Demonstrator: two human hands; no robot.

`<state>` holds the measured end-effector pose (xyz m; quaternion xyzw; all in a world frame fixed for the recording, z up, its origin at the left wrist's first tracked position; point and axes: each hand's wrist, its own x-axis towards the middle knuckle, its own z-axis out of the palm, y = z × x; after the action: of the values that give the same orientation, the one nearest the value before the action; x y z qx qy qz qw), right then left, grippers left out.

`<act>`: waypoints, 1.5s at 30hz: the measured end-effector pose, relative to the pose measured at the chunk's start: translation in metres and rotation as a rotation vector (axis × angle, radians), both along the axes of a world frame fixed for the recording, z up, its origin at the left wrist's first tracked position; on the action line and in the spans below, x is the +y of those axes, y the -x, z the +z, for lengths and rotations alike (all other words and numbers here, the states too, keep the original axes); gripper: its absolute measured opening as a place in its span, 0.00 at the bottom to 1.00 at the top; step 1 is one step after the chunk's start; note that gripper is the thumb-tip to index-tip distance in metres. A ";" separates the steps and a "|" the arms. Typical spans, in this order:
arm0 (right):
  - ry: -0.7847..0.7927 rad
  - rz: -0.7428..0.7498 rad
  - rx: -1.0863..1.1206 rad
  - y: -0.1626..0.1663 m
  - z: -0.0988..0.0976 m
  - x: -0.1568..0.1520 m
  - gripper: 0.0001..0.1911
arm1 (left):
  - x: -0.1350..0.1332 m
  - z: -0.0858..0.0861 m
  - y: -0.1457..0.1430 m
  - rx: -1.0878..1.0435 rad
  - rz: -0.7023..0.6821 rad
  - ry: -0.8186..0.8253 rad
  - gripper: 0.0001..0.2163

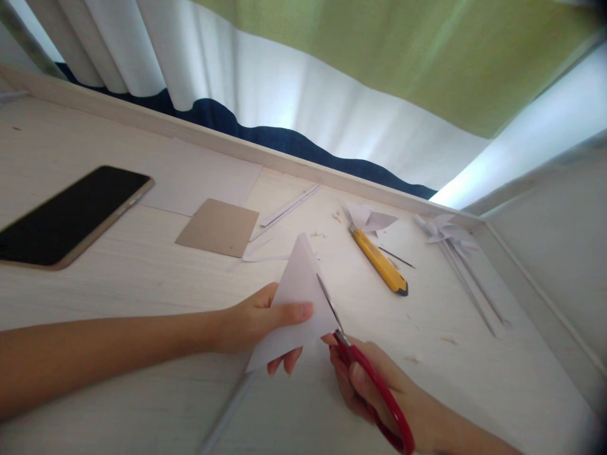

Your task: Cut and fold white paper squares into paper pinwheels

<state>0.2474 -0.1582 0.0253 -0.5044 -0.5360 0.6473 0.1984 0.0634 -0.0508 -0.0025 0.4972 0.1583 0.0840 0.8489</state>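
Observation:
My left hand [265,322] pinches a folded white triangle of paper [298,284], thumb on top and fingertips beneath. The paper's tip points away from me. Wrapped round the red handles of a pair of scissors [372,385] is my right hand [389,379]. The scissors' blades lie along the right edge of the paper; whether they have cut into it I cannot tell. Below the paper, a pale thin rod [227,411] runs toward the bottom of the view, partly hidden.
A phone [76,215] lies at left, near a white sheet [203,170] and a brown card square [220,227]. Paper strips [289,205] sit behind my hands. To the right are a yellow utility knife [379,259] and paper pinwheels [443,230] on sticks. A raised ledge [303,177] borders the table.

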 end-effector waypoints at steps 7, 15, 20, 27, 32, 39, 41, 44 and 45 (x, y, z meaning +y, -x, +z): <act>-0.022 -0.008 -0.004 0.000 -0.001 0.001 0.20 | 0.001 0.001 0.000 0.002 -0.010 0.000 0.20; -0.056 0.001 0.003 0.001 -0.001 0.003 0.21 | 0.000 0.000 0.000 -0.020 -0.016 0.010 0.20; -0.049 -0.004 -0.019 0.000 -0.001 0.002 0.21 | 0.001 0.000 0.000 -0.012 -0.012 0.020 0.19; -0.037 -0.010 -0.030 -0.001 -0.002 0.000 0.20 | 0.001 0.000 0.000 -0.013 -0.010 0.014 0.19; -0.004 -0.009 -0.016 -0.001 0.000 0.000 0.20 | 0.001 0.002 0.000 -0.005 -0.011 0.008 0.19; -0.045 0.001 -0.047 -0.001 -0.001 0.001 0.20 | 0.000 0.002 0.001 0.001 -0.008 0.022 0.19; -0.037 0.004 -0.035 -0.001 -0.001 0.001 0.20 | 0.000 0.002 0.000 0.004 -0.002 0.025 0.19; -0.045 -0.001 -0.027 -0.001 -0.001 0.001 0.20 | 0.000 0.000 0.000 0.003 -0.001 0.018 0.20; -0.049 -0.004 -0.024 -0.001 0.000 0.001 0.20 | 0.000 0.000 0.000 0.004 -0.002 0.014 0.20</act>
<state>0.2480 -0.1574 0.0251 -0.5080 -0.5530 0.6276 0.2056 0.0634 -0.0508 -0.0024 0.4916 0.1601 0.0808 0.8522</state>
